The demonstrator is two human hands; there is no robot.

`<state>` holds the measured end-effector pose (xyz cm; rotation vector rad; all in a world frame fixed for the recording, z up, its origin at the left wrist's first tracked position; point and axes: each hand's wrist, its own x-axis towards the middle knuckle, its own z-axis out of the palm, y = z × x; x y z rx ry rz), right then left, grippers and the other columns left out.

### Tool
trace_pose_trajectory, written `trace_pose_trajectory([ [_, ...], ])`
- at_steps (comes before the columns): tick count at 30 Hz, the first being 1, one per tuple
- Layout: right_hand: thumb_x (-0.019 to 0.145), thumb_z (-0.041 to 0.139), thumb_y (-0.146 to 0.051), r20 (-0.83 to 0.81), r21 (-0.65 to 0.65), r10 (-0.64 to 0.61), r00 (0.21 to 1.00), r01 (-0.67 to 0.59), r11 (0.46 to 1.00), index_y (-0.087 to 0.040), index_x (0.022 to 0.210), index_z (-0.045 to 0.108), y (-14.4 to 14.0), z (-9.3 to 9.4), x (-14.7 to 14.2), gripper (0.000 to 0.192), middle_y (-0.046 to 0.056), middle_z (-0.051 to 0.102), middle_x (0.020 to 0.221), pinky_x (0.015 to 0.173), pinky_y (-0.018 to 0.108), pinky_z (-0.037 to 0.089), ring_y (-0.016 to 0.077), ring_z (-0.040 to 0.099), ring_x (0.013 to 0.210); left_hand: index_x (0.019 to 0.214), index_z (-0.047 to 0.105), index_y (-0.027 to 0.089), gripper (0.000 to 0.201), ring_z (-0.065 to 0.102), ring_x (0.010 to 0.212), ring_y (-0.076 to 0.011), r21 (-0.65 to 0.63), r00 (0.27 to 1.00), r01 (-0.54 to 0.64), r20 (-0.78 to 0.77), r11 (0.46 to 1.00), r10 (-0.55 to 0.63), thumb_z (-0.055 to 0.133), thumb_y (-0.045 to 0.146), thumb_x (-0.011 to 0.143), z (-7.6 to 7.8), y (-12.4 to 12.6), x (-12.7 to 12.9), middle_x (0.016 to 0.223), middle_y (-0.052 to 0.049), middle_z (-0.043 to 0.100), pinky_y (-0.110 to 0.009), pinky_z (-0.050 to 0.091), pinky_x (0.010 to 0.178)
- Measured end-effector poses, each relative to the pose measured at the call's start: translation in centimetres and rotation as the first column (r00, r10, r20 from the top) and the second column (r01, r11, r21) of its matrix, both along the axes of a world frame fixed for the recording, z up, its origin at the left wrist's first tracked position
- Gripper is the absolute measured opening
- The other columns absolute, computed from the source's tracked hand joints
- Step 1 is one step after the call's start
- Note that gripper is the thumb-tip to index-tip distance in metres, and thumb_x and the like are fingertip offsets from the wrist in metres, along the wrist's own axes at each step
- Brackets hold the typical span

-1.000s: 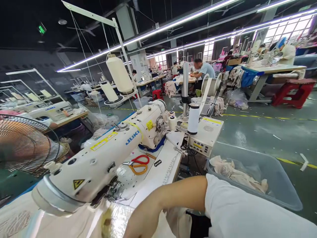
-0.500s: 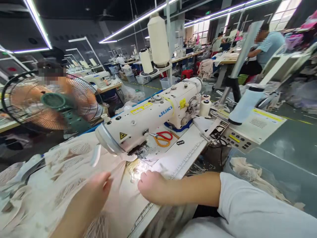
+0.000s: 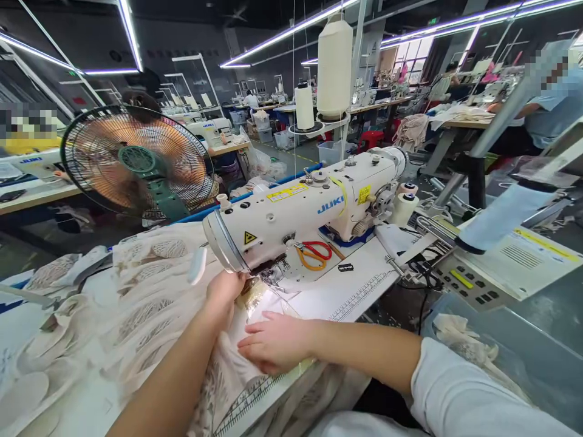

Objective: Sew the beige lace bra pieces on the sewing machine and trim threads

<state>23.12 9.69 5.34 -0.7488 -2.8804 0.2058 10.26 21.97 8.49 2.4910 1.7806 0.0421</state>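
The cream lace fabric (image 3: 136,315) is lying across the near left part of the tabletop (image 3: 346,297), running under the head of the sewing machine (image 3: 300,212). The left hand (image 3: 225,291) is pushing against the cloth right at the needle, which is hidden behind it; whether its fingers are pinching is hard to tell. The right hand (image 3: 273,343) is pressing flat on the fabric, fingers together. Scissors (image 3: 312,254) are lying beneath the machine's arm. At the right, a clear bin (image 3: 537,358) is holding crumpled cream scraps (image 3: 460,340), partly cut off by the sleeve.
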Motion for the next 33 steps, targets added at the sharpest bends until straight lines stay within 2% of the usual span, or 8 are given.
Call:
trace_pose_trajectory([
  [3, 0.074, 0.063, -0.026, 0.003, -0.066, 0.116, 0.993, -0.115, 0.991, -0.018, 0.107, 0.057, 1.8, 0.5, 0.0, 0.035, 0.004, 0.066, 0.104, 0.072, 0.035, 0.046, 0.0207, 0.055, 0.105, 0.100, 0.061, 0.013, 0.032, 0.066, 0.081, -0.0300, 0.037, 0.999, 0.051, -0.009, 0.998, -0.050, 0.033, 0.027, 0.092, 1.1, -1.2, -0.7, 0.093, -0.016, 0.066, -0.044, 0.052, 0.065],
  [6, 0.073, 0.065, -0.030, -0.094, -0.065, 0.136, 0.986, -0.142, 0.988, -0.017, 0.116, 0.055, 2.7, 0.1, 0.1, 0.046, 0.006, 0.065, 0.111, 0.085, 0.036, 0.043, 0.0213, 0.054, 0.109, 0.099, 0.064, 0.017, 0.038, 0.064, 0.094, -0.0282, -0.006, 0.959, 0.282, 0.015, 0.959, -0.282, 0.029, 0.028, 0.091, 1.5, -3.7, -1.6, 0.102, -0.011, 0.068, -0.040, 0.052, 0.079],
  [9, 0.075, 0.066, -0.035, -0.108, -0.040, 0.111, 0.988, -0.116, 0.992, -0.013, 0.110, 0.059, 2.7, -0.2, 0.4, 0.042, 0.009, 0.066, 0.110, 0.093, 0.035, 0.040, 0.0240, 0.055, 0.106, 0.107, 0.065, 0.022, 0.037, 0.059, 0.109, -0.0212, -0.079, 0.873, 0.488, 0.059, 0.869, -0.484, 0.033, 0.031, 0.089, 0.5, -5.9, -2.7, 0.120, -0.004, 0.064, -0.031, 0.049, 0.092],
  [11, 0.076, 0.065, -0.036, -0.074, -0.008, 0.068, 0.995, -0.069, 0.998, -0.011, 0.102, 0.062, 2.2, -0.4, 0.7, 0.036, 0.010, 0.067, 0.102, 0.091, 0.035, 0.042, 0.0252, 0.057, 0.099, 0.118, 0.060, 0.021, 0.040, 0.054, 0.117, -0.0205, -0.059, 0.835, 0.550, 0.067, 0.833, -0.546, 0.033, 0.029, 0.090, -0.8, -6.5, -3.3, 0.131, -0.006, 0.057, -0.032, 0.046, 0.098],
  [13, 0.078, 0.064, -0.035, -0.096, 0.019, 0.017, 0.995, -0.016, 1.000, -0.010, 0.101, 0.062, 1.4, -0.7, 1.3, 0.034, 0.009, 0.067, 0.098, 0.091, 0.034, 0.043, 0.0242, 0.058, 0.096, 0.126, 0.054, 0.018, 0.044, 0.050, 0.122, -0.0231, -0.010, 0.825, 0.563, 0.058, 0.826, -0.562, 0.031, 0.029, 0.091, -2.1, -6.5, -3.8, 0.135, -0.009, 0.052, -0.038, 0.043, 0.102],
  [17, 0.083, 0.058, -0.030, -0.303, 0.044, -0.134, 0.944, 0.154, 0.987, -0.009, 0.112, 0.057, -0.3, -2.3, 3.2, 0.037, 0.013, 0.063, 0.113, 0.100, 0.036, 0.039, 0.0243, 0.052, 0.113, 0.129, 0.052, 0.016, 0.046, 0.045, 0.126, -0.0292, 0.032, 0.844, 0.533, 0.049, 0.846, -0.533, 0.035, 0.038, 0.092, -3.5, -5.7, -4.0, 0.136, -0.012, 0.050, -0.047, 0.040, 0.103],
  [23, 0.084, 0.054, -0.026, -0.451, -0.014, -0.300, 0.841, 0.329, 0.944, -0.010, 0.110, 0.058, -1.0, -4.4, 4.7, 0.031, 0.015, 0.063, 0.114, 0.099, 0.042, 0.043, 0.0262, 0.053, 0.114, 0.127, 0.054, 0.015, 0.048, 0.048, 0.123, -0.0295, 0.056, 0.862, 0.501, 0.049, 0.864, -0.504, 0.035, 0.041, 0.092, -3.5, -5.3, -3.3, 0.136, -0.014, 0.051, -0.046, 0.041, 0.103],
  [33, 0.084, 0.052, -0.024, -0.475, -0.029, -0.404, 0.782, 0.445, 0.895, -0.014, 0.098, 0.063, -0.9, -4.4, 4.4, 0.021, 0.014, 0.063, 0.112, 0.098, 0.045, 0.043, 0.0273, 0.051, 0.115, 0.123, 0.055, 0.010, 0.051, 0.049, 0.122, -0.0314, 0.056, 0.903, 0.428, 0.008, 0.902, -0.429, 0.037, 0.044, 0.090, -3.7, -5.3, -1.8, 0.133, -0.018, 0.052, -0.045, 0.043, 0.100],
])
